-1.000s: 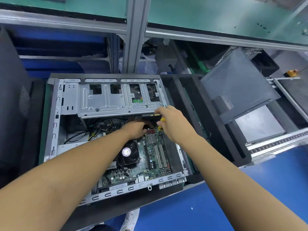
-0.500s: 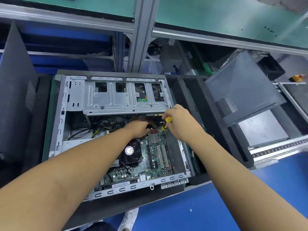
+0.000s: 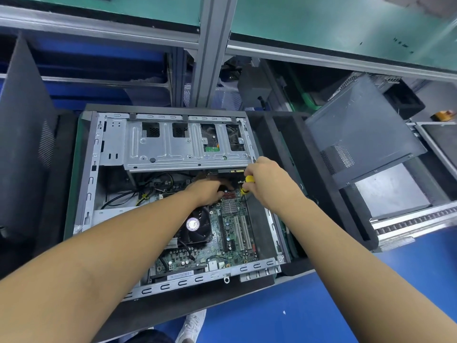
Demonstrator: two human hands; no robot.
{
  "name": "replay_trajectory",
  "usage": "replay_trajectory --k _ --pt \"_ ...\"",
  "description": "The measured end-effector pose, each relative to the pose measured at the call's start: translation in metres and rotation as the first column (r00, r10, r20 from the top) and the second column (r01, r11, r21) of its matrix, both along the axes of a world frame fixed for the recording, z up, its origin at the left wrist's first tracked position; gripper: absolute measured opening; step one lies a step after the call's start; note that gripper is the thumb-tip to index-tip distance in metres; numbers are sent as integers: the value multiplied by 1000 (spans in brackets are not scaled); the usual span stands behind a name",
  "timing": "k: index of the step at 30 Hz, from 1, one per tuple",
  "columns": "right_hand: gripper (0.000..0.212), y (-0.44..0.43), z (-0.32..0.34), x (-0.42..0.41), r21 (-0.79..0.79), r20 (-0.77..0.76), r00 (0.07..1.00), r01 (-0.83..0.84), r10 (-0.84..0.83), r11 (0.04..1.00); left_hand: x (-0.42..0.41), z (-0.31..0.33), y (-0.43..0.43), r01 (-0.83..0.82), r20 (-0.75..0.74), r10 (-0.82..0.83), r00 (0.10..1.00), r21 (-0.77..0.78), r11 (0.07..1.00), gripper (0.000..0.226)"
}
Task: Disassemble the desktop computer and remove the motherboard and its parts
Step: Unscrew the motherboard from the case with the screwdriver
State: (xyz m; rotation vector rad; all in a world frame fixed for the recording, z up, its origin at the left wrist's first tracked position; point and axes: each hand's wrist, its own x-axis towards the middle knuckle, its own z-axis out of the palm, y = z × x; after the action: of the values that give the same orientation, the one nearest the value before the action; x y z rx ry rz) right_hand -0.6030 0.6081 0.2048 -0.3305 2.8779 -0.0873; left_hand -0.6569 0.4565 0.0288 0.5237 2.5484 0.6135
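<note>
The open computer case (image 3: pixel 85 194) lies flat on the black bench, and it is the biggest box here. Across its far half sits a shiny metal drive cage (image 3: pixel 173 151) with four square holes in it. Through one hole you can see a small green board (image 3: pixel 212 149).

The motherboard (image 3: pixel 230 243) is inside the case, flat on the bottom in the near right part. A round black fan (image 3: pixel 194 225) sits on it on the left. Two long white slots (image 3: pixel 241 231) run beside the fan, and a small silver block with ridges (image 3: pixel 230 206) sits just past them. Black and yellow wires (image 3: pixel 148 189) lie in the left part of the case, under the edge of the cage.

Both arms reach into the case and hide some of the board. The left hand (image 3: pixel 210 191) is down by the far edge of the board, with the fingers bent under. I cannot tell if it holds anything. The right hand (image 3: pixel 269 181) has its fingers wrapped round a yellow screwdriver (image 3: pixel 248 180), which points down at the board's far right corner.

A big grey side panel (image 3: pixel 358 132) leans to the right of the case. A dark panel (image 3: pixel 24 120) stands on the left. A grey metal post (image 3: pixel 212 58) rises behind the case. The floor (image 3: pixel 296 305) is blue, and a white shoe (image 3: pixel 191 325) shows on it below the bench.
</note>
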Motion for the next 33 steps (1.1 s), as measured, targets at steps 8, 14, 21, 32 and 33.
replay_trajectory --k 8,14,21,32,33 --pt "16 -2 -3 4 -116 36 999 -12 17 993 1 1 -2 -1 -10 1 1000 54 999 17" --pt "33 -3 0 1 -83 14 999 -42 43 996 1 5 -2 -2 5 1 1000 76 997 32" --pt "20 -1 2 1 -47 -13 1000 -10 10 999 3 8 -1 -4 1 4 1000 69 998 31" --pt "15 -4 -1 5 -177 50 999 17 -9 984 1 2 1 -8 -14 8 1000 13 1000 26" --pt "16 -5 -2 4 -174 41 999 12 -5 985 1 3 1 -5 -14 5 1000 13 1000 26"
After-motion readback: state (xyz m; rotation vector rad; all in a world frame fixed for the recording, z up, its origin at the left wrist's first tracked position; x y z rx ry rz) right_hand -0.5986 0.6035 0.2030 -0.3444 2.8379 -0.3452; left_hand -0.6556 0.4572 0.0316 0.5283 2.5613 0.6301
